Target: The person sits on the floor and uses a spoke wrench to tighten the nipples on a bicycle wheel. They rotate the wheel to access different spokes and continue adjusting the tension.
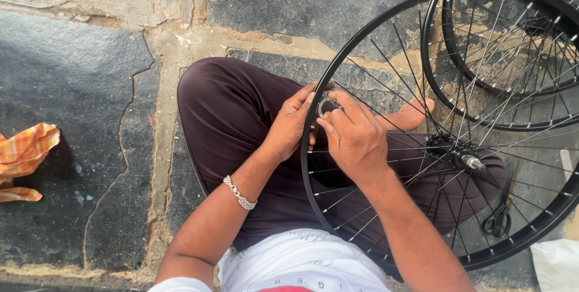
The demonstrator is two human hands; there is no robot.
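A black bicycle wheel rim (386, 3) with thin spokes and a metal hub (461, 154) lies across my lap. My left hand (292, 122), with a silver bracelet on the wrist, grips the rim's left edge from outside. My right hand (354, 138) reaches through the spokes and pinches a small round metal tool (327, 106) against the rim between thumb and fingers. Both hands touch at the same spot on the rim. My legs in dark trousers (229, 117) are crossed beneath the wheel, and a bare foot (411, 115) shows through the spokes.
More black spoked wheels (512, 45) lie stacked at the top right. An orange checked cloth (23, 158) lies on the stone slab floor (78, 75) at the left. A white bag corner (556, 263) sits at the bottom right.
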